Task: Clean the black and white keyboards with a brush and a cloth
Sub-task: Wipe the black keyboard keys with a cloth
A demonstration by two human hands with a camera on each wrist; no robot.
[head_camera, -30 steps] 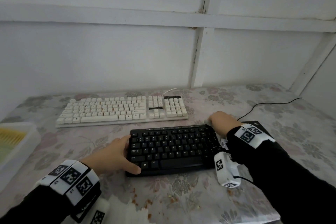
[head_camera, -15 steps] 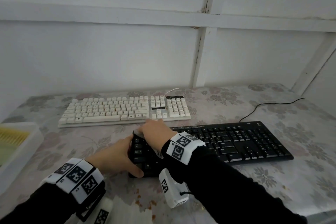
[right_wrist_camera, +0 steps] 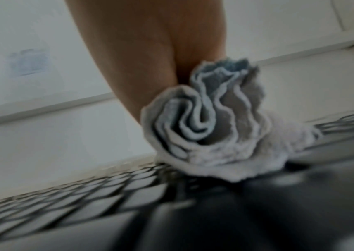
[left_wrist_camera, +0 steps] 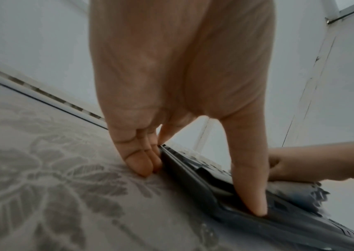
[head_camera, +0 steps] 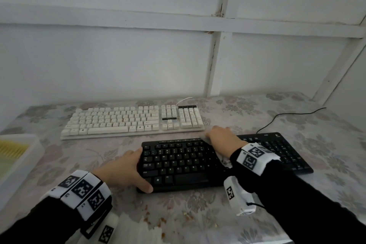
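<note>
Black keyboard: matt plastic. White keyboard: smooth cream plastic. Cloth: soft, nubby fabric, pale blue-grey with stitched edges. Worktop cover: floral-patterned, slight sheen.

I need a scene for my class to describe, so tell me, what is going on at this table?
A person is cleaning the black keyboard on a table with a flowered cover. The left hand steadies the keyboard's left end, thumb on its front corner. The right hand presses a bunched pale cloth onto the keys near the middle. The white keyboard lies untouched behind, nearer the wall. Crumbs are scattered on the cover at the front. No brush is in view.
</note>
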